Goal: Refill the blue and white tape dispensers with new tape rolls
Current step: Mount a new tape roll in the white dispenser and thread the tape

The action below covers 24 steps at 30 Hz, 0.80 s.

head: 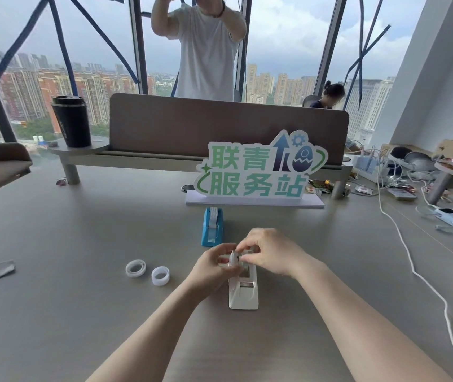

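You are pinching a roll (233, 259) with left hand (214, 264) and right hand (268, 250) over the white dispenser (243, 289); next, probably seating it; blue dispenser (212, 226) already loaded

Grey desk (82, 299): blue dispenser (212, 227), white dispenser (243, 292), two rolls (148, 271).

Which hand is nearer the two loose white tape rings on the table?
Left. The left hand is just right of the two loose white tape rings; the right hand is farther right, beyond it.
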Available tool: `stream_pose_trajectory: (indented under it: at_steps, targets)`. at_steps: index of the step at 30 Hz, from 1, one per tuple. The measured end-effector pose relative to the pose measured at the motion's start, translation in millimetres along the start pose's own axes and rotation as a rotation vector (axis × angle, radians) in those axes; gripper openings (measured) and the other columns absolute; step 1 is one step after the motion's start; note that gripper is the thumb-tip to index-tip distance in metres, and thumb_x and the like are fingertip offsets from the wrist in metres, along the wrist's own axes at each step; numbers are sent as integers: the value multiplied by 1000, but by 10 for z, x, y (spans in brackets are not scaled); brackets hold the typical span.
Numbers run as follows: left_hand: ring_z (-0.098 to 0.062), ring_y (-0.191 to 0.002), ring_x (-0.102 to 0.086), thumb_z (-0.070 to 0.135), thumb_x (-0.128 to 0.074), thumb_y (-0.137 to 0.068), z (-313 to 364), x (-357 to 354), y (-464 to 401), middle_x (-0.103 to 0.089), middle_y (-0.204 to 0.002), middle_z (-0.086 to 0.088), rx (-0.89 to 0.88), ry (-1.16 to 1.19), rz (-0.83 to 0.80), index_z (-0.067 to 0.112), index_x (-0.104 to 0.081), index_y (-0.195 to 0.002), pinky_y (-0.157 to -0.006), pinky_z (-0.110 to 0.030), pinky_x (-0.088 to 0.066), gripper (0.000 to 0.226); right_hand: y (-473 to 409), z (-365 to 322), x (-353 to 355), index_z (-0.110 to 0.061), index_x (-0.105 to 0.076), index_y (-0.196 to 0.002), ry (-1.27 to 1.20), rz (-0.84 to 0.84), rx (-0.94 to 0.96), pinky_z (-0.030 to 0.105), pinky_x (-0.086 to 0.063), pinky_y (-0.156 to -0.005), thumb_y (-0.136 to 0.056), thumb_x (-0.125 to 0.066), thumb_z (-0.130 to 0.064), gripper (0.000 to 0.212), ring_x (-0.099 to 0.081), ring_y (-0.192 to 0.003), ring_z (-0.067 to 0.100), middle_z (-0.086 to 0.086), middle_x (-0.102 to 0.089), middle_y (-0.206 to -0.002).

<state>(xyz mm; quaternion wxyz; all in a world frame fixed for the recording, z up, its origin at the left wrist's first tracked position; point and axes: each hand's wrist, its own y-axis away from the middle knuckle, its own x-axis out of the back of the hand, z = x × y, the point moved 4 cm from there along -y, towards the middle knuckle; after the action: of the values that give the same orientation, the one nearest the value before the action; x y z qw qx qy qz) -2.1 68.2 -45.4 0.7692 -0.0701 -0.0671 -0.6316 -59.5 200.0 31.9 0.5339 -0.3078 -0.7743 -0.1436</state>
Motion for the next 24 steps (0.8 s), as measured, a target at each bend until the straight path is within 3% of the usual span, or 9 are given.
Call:
stream_pose_trajectory:
  at_steps: [4, 8, 17, 24]
  targets:
    - [-19, -100, -67, 18, -75, -78, 0, -5, 4, -70, -106, -5, 1, -15, 8, 34, -65, -107, -90, -38, -58, 34, -9, 8, 15, -28, -74, -93, -5, 28, 8, 30, -47, -68, -86, -69, -28, 8, -56, -79, 10, -9, -63, -94]
    - [-19, -100, -67, 15, -74, -79, 5, -8, 3, -70, -105, -6, 11, -22, 9, 36, -64, -104, -88, -36, -59, 34, 9, -1, 24, -28, -73, -95, 11, 49, 14, 31, -51, -68, -88, -67, -27, 9, -58, -79, 11, -10, -66, -94]
    - [-23, -102, -67, 19, -74, -75, -19, -11, 7, -69, -108, -9, 34, -37, 17, 25, -63, -119, -90, -39, -58, 46, 36, -43, 43, -22, -69, -93, 75, 93, 0, 27, -49, -63, -90, -59, -24, 11, -59, -75, 12, -10, -60, -83]
    - [-21, -103, -65, 22, -75, -76, -7, -22, 18, -67, -109, -8, 32, -50, 24, 30, -63, -118, -90, -39, -58, 45, -5, -29, 13, -21, -68, -86, 20, 107, -83, 19, -38, -54, -89, -58, -15, 12, -59, -75, 12, -6, -61, -81]
